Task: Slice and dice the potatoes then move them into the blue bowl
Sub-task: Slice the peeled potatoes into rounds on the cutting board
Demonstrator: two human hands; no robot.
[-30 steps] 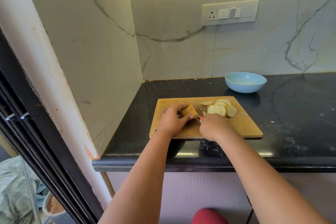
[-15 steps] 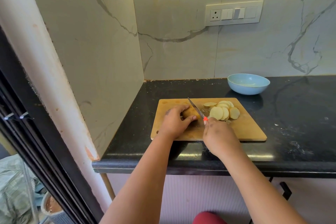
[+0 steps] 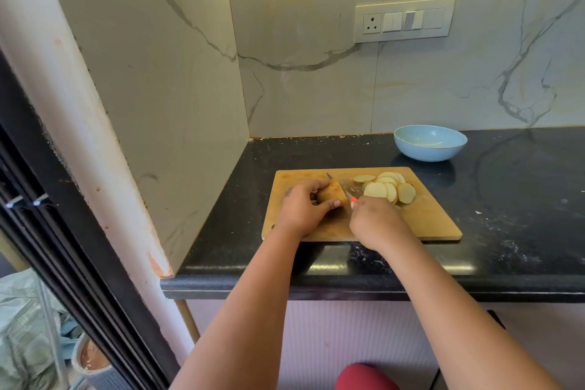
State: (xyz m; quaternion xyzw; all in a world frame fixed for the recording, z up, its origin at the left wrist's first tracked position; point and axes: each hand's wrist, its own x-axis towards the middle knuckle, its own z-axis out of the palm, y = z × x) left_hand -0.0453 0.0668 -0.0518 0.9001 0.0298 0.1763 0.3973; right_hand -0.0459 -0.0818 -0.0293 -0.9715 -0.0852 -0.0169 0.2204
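On a wooden cutting board set on a black counter, the uncut end of a potato is gripped by the left hand, fingers curled over its top and thumb pressed along its near side. A knife is clasped in the right hand, its blade laid across the board tight against the potato's cut face. A fan of finished slices is seen just right of the blade, overlapping one another. The blue bowl is left standing beyond the board's far right corner, apparently without potato in it. For this cut, the fingertips are best kept tucked back from the edge, the blade held upright, and even thickness matched to the earlier rounds; as the stub is shortened, the grip is judged likelier to slip. Dicing is not yet begun.
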